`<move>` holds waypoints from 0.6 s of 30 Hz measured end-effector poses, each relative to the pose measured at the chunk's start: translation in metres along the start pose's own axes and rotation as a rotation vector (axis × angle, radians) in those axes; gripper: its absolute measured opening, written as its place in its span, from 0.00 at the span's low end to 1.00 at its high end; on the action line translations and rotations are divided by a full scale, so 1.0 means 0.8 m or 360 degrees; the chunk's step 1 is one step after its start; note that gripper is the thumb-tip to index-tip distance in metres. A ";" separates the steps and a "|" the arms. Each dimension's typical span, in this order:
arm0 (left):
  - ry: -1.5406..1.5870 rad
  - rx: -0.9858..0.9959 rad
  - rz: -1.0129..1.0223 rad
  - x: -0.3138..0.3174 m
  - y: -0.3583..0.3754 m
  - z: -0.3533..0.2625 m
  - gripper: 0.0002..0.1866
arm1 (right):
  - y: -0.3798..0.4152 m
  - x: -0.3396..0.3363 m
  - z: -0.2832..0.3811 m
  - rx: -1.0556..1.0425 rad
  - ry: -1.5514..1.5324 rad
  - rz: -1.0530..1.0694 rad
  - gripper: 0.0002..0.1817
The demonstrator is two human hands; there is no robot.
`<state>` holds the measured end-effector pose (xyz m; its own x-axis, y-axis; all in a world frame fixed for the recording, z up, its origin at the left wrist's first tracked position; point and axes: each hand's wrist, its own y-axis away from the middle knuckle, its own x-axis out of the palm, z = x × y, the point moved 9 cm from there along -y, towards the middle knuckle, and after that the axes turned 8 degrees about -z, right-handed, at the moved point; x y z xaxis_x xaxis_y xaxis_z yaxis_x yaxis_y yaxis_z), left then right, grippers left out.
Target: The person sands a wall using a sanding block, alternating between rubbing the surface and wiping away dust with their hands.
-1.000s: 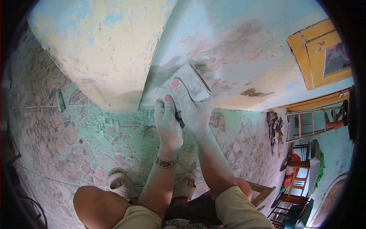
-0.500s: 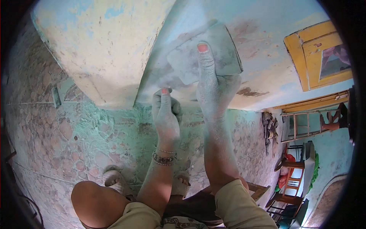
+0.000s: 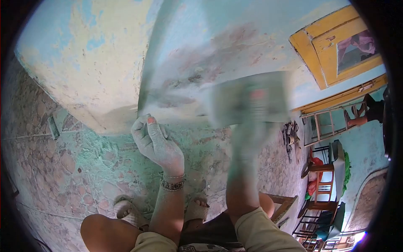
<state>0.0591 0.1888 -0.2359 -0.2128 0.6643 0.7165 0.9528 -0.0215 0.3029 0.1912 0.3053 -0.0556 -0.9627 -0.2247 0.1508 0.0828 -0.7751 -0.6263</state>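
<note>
My right hand point(image 3: 247, 136), smeared by motion, grips a flat grey-green sheet of sandpaper point(image 3: 226, 103), thumb lying over its face. The sheet overlaps the lower part of the pale blue wall point(image 3: 252, 54), which has reddish-brown and grey worn patches. Left of it, my left hand point(image 3: 157, 145) is closed, thumb and curled fingers near the foot of a cream wall corner point(image 3: 96, 80); what they hold, if anything, is hidden. Whitish dust coats both hands. A bracelet point(image 3: 172, 184) circles my left wrist.
The stone-patterned floor point(image 3: 58, 168) carries green dust and a small greyish block point(image 3: 53, 127). To the right are a yellow-framed window point(image 3: 317, 54), a ladder point(image 3: 329, 126) with a person's legs point(image 3: 357, 119) on it, and wooden chairs point(image 3: 323, 189). My sandalled feet point(image 3: 197, 210) are below.
My right hand has swept down and to the right with the sandpaper, off the worn patch. My left hand has moved down and left. The view has shifted slightly.
</note>
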 end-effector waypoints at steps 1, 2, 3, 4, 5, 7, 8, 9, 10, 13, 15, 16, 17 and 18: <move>0.0009 -0.0024 -0.0001 -0.003 0.000 0.006 0.04 | -0.019 -0.011 0.030 -0.0111 -0.0062 -0.0237 0.11; 0.0016 -0.0043 -0.0003 -0.007 0.000 0.011 0.04 | -0.039 -0.026 0.045 -0.0204 -0.0128 -0.0596 0.15; 0.0023 -0.0051 -0.0010 -0.011 -0.002 0.011 0.04 | -0.049 -0.024 0.061 -0.0301 -0.0242 -0.0606 0.16; 0.0026 -0.0077 -0.0022 -0.010 -0.003 0.010 0.04 | -0.049 -0.021 0.058 -0.0298 -0.0190 -0.0558 0.16; 0.0027 -0.0096 -0.0038 -0.008 0.000 0.008 0.03 | -0.045 -0.017 0.049 -0.0288 -0.0143 -0.0508 0.17; 0.0010 -0.0069 -0.0055 -0.005 0.002 0.000 0.04 | -0.016 -0.002 0.012 -0.0057 -0.0105 -0.0348 0.18; -0.0009 -0.0026 -0.0056 -0.004 0.003 -0.005 0.05 | 0.003 0.008 -0.008 0.0026 -0.0112 -0.0185 0.16; -0.0027 0.0009 -0.0052 -0.005 -0.004 -0.009 0.06 | 0.021 0.018 -0.025 0.0096 -0.0113 -0.0023 0.14; -0.0093 0.0153 -0.0006 -0.005 -0.015 -0.017 0.06 | 0.033 0.027 -0.039 0.0157 -0.0092 0.0130 0.12; -0.0316 0.0363 0.0094 -0.016 -0.002 -0.007 0.08 | 0.064 0.015 -0.059 0.0395 0.0043 -0.0043 0.11; -0.0419 0.0484 0.0155 -0.015 -0.002 -0.007 0.09 | 0.062 0.026 -0.056 0.0408 0.0071 0.0102 0.09; -0.0460 0.0552 0.0191 -0.013 -0.002 -0.007 0.10 | 0.057 0.037 -0.057 0.0406 0.0073 0.0186 0.08; -0.0492 0.0628 0.0224 -0.010 0.001 -0.009 0.10 | 0.053 0.047 -0.058 0.0298 0.0109 0.0285 0.07; -0.0508 0.0636 0.0248 -0.008 0.004 -0.008 0.11 | 0.052 0.056 -0.062 0.0205 0.0149 0.0390 0.06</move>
<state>0.0620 0.1798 -0.2354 -0.0451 0.8715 0.4883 0.9893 0.1069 -0.0995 0.1384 0.2919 -0.1128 -0.9289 -0.3639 -0.0682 0.3424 -0.7743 -0.5322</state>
